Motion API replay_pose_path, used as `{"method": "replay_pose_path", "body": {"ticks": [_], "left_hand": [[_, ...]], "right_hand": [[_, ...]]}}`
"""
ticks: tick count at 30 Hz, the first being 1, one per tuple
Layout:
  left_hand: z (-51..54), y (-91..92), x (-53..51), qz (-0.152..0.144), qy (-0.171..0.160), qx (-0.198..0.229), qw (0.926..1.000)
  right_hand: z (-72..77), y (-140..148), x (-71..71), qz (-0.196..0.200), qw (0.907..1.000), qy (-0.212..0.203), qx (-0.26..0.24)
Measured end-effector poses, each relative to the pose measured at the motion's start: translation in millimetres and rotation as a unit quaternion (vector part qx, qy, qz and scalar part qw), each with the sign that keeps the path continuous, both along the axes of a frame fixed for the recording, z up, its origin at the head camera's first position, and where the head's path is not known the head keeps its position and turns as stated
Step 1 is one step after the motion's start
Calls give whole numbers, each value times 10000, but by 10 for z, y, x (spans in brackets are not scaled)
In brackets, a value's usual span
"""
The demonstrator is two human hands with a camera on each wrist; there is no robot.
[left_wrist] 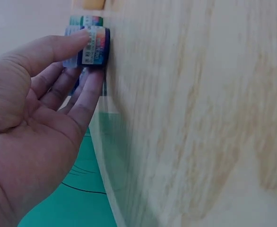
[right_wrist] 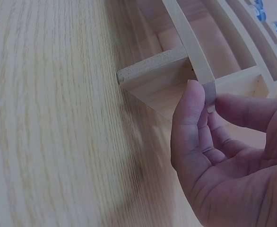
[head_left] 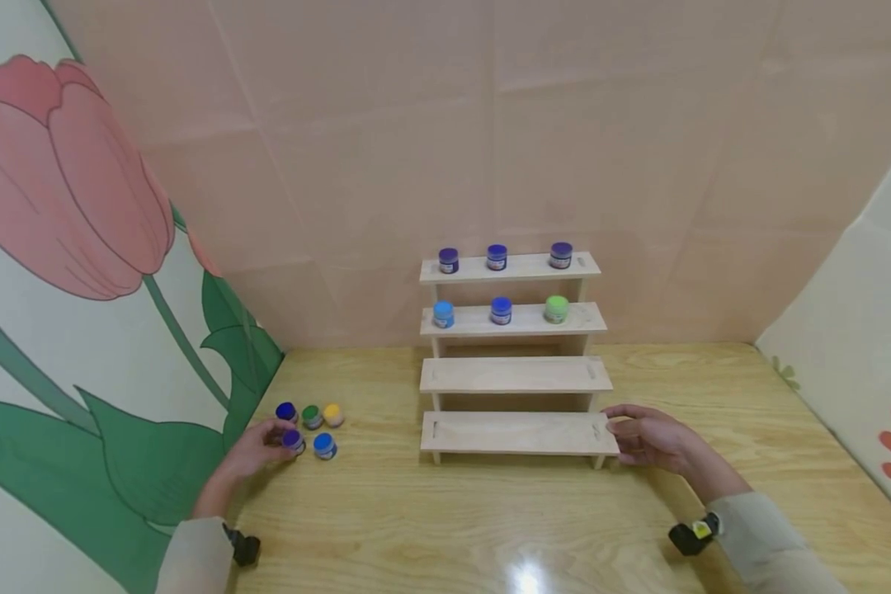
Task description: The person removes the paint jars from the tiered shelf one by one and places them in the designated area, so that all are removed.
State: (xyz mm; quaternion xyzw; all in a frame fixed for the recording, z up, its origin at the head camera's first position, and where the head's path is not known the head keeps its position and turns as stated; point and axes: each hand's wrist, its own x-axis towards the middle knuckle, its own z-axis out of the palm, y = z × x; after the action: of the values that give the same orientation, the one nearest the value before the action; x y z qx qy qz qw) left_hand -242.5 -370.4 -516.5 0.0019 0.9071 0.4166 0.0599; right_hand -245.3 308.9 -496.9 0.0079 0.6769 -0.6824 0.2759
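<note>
Five small jars toward the back-left corner of the surface (head_left: 386, 511), with one purple jar (head_left: 294, 443) pinched between thumb and curled fingers of the left hand (head_left: 256, 452). Just behind it, a dark blue jar (head_left: 285, 411); farther right, a green jar (head_left: 312, 417) and a yellow jar (head_left: 332, 415) side by side; nearer the front, a light blue jar (head_left: 324, 446) just right of the pinch.

Most telling relation, by judgement: purple jar already in the fingers, well left of the wooden rack (head_left: 516, 375) and about level with its lowest shelf (head_left: 516, 433), bare wood between. Left hand by far the nearer to the jar. Jar roughly upright, lid up; shelf's long axis running left to right, about parallel to the surface's back edge. On the rack, an upper row of three jars (head_left: 497, 257) and a second row of three jars (head_left: 501, 311). At the shelf's right end, thumb and finger of the right hand (head_left: 655, 441) pinching the wood.

From the left wrist, a printed label (left_wrist: 93, 47) under the thumb, not readable from above; whether the jar's base touches the surface, cannot tell. From the right wrist, a support board (right_wrist: 157, 78) beneath the shelf, mostly hidden from the head.
</note>
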Motion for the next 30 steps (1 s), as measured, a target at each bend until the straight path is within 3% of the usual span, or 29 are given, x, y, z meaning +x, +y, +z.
{"method": "replay_pose_path", "body": {"ticks": [5, 13, 21, 30], "left_hand": [[118, 39, 38, -80, 2, 89, 9999], [498, 261, 9, -425, 572, -485, 9963], [893, 734, -82, -940, 1075, -369, 9891], [1220, 1361, -249, -1291, 1528, 32, 9798]], "right_hand": [[10, -1, 2, 14, 10000, -9, -36], [-3, 9, -4, 27, 10000, -35, -79], [-6, 7, -1, 31, 10000, -18, -76], [-11, -1, -2, 0, 9999, -13, -110]]}}
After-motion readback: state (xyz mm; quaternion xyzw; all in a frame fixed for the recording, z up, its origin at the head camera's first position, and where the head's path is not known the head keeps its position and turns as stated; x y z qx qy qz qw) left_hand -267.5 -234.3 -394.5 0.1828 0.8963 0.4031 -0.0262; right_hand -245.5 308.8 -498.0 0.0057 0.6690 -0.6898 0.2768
